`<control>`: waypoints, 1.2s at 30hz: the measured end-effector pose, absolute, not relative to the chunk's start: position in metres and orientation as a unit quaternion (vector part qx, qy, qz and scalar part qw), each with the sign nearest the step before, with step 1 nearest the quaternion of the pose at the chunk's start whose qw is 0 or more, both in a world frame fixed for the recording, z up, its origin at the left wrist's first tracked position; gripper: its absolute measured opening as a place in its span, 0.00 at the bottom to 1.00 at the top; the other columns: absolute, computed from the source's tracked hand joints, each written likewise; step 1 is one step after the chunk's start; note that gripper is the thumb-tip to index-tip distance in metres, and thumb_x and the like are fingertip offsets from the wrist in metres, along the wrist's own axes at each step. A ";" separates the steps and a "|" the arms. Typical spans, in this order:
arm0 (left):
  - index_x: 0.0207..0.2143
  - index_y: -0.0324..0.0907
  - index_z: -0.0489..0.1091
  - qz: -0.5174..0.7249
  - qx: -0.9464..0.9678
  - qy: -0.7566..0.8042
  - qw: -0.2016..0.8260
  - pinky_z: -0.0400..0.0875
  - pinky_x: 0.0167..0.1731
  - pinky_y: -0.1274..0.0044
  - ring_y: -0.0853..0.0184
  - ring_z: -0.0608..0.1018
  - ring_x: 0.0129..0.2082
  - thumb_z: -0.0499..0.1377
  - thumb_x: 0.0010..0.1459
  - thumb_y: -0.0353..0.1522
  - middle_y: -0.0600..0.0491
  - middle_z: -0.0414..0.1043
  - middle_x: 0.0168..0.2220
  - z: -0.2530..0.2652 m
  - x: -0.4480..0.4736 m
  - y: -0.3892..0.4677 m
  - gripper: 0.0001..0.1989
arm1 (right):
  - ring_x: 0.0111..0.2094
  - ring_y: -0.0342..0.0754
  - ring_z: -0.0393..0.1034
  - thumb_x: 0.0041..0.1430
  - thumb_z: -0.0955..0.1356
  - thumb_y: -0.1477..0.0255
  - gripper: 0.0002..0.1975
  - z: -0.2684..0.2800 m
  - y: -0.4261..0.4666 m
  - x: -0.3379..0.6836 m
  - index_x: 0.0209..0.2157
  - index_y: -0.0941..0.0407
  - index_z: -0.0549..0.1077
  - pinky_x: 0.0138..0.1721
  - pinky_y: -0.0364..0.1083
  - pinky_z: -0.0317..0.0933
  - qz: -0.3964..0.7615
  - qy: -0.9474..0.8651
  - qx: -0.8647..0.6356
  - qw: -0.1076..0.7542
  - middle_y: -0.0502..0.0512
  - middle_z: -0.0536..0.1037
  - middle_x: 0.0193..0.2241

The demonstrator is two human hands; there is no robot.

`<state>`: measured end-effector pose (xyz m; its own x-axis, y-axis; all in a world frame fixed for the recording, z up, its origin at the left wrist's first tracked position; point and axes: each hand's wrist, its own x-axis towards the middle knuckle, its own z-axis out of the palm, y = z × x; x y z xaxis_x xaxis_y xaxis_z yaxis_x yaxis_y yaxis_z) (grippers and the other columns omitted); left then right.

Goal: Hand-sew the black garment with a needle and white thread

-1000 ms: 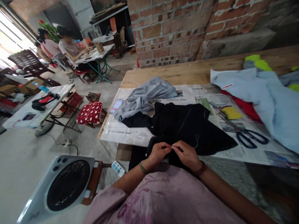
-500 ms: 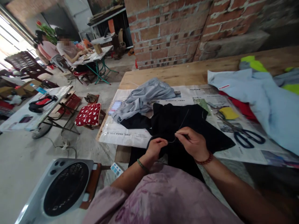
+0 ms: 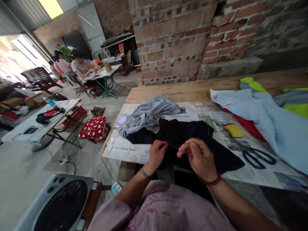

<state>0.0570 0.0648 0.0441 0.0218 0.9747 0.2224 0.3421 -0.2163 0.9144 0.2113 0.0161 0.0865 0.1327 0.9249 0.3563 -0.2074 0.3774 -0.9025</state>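
- The left hand has its thumb and forefinger pinched together on one end of a thin pale strand, which could be thread or a needle, too fine to make out
- The right hand is near the strand's other end, thumb raised and fingers loosely curled; whether it grips that end, I can't say
- The strand runs between the two hands, above the black cloth, which lies spread on newspaper at the near edge of the table
- Such a strand is likely almost weightless and easily lost against a background, so a fingertip pinch close to its end should suit it best; if thread, it would be limp and prone to tangling
- The black cloth looks soft and floppy, likely light, with nothing stiff to hold; a fold or edge gathered between thumb and fingers should give the surest hold, since it may slide on the smooth paper
- Grey cloth lies crumpled beyond the left hand, dark-handled scissors rest to the right of the black cloth, and a light blue garment lies farther right
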 end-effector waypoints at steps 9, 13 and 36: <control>0.27 0.39 0.71 0.392 0.456 0.565 0.565 0.60 0.25 0.81 0.74 0.67 0.22 0.61 0.42 0.32 0.58 0.67 0.21 0.012 0.045 0.045 0.07 | 0.33 0.46 0.73 0.56 0.65 0.67 0.07 0.057 0.027 0.227 0.36 0.54 0.69 0.40 0.52 0.68 0.513 -0.395 -0.374 0.664 0.50 0.74 0.30; 0.27 0.39 0.70 0.397 0.431 0.556 0.590 0.60 0.25 0.81 0.74 0.66 0.22 0.62 0.41 0.33 0.59 0.67 0.21 0.015 0.049 0.040 0.09 | 0.40 0.48 0.72 0.57 0.64 0.69 0.06 0.068 0.032 0.228 0.36 0.54 0.70 0.49 0.56 0.62 0.470 -0.414 -0.348 0.697 0.52 0.75 0.33; 0.25 0.39 0.69 0.368 0.515 0.520 0.574 0.60 0.26 0.81 0.73 0.66 0.24 0.61 0.42 0.32 0.57 0.66 0.22 0.015 0.025 0.023 0.06 | 0.15 0.37 0.56 0.54 0.64 0.65 0.09 0.075 -0.003 0.231 0.35 0.55 0.66 0.16 0.41 0.54 0.593 -0.362 -0.406 0.594 0.44 0.60 0.17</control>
